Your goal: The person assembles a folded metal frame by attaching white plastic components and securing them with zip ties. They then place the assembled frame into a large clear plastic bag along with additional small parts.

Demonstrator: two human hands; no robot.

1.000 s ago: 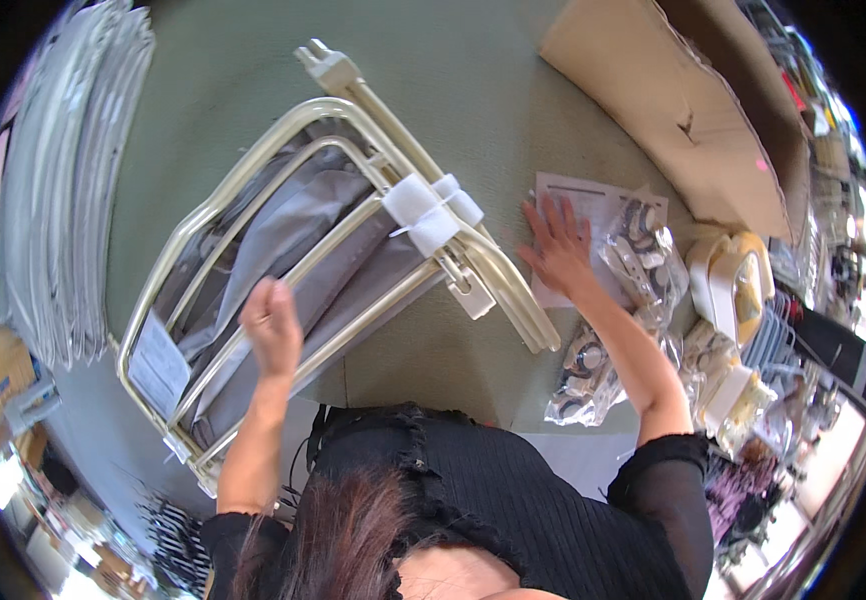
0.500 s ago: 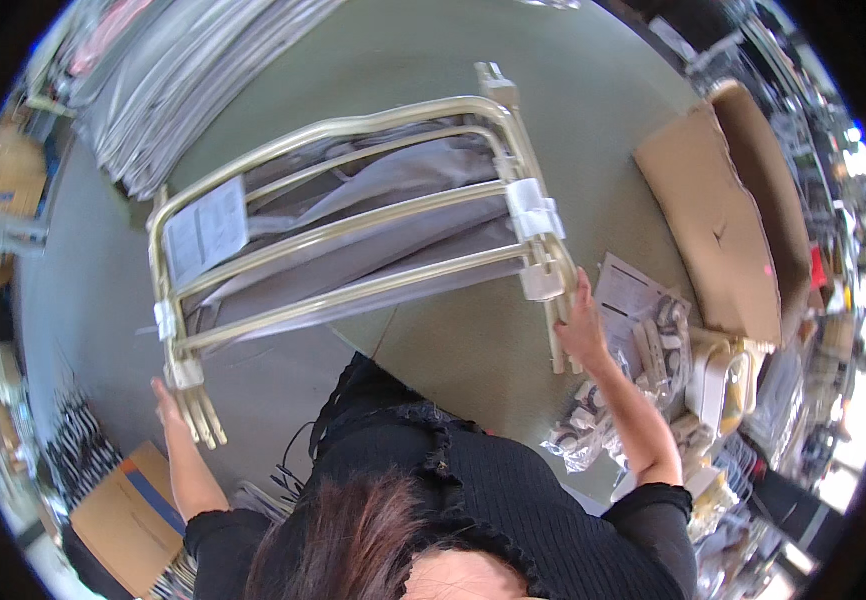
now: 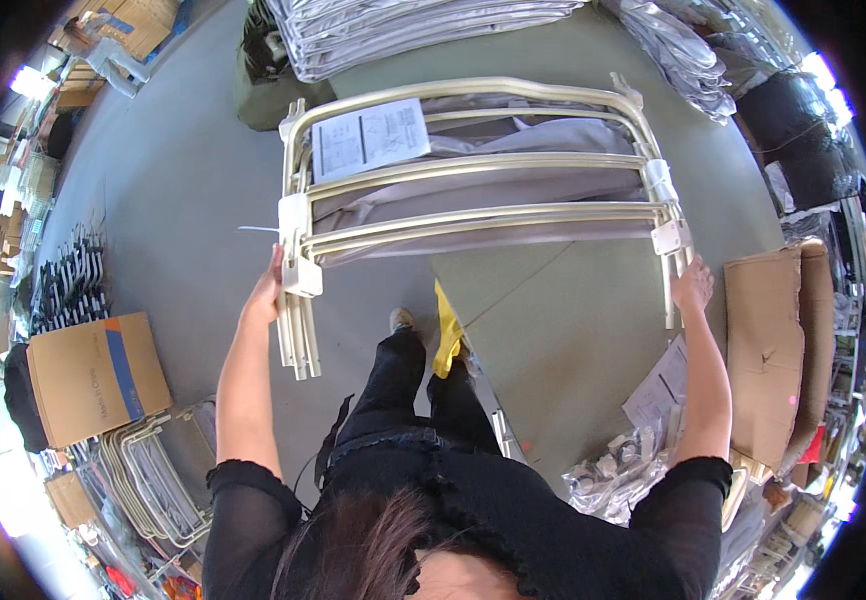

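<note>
I hold up a folded cream tube frame (image 3: 483, 162) with grey fabric bunched between its bars. Its long bars run nearly level, left to right. My left hand (image 3: 269, 286) grips its left side, beside a white plastic joint (image 3: 301, 275); the fingers are partly hidden behind the tubes. At the opposite end, my right hand (image 3: 693, 286) is closed around the right-hand tubes, just below another white joint (image 3: 670, 237). A white printed sheet (image 3: 370, 138) lies on the frame's upper left part.
Below the frame stretches a green work surface (image 3: 553, 340), holding an instruction sheet (image 3: 658, 385) and bagged parts (image 3: 621, 470). An open cardboard box (image 3: 761, 340) stands at right. Grey fabric stacks (image 3: 423, 32) lie at the far side. A closed carton (image 3: 100, 380) is at left; another person (image 3: 113, 58) is far left.
The frame has levelled out from its slant and sits farther right in view, still between both hands. The view has shifted, showing my legs and a yellow piece on the surface's edge.
</note>
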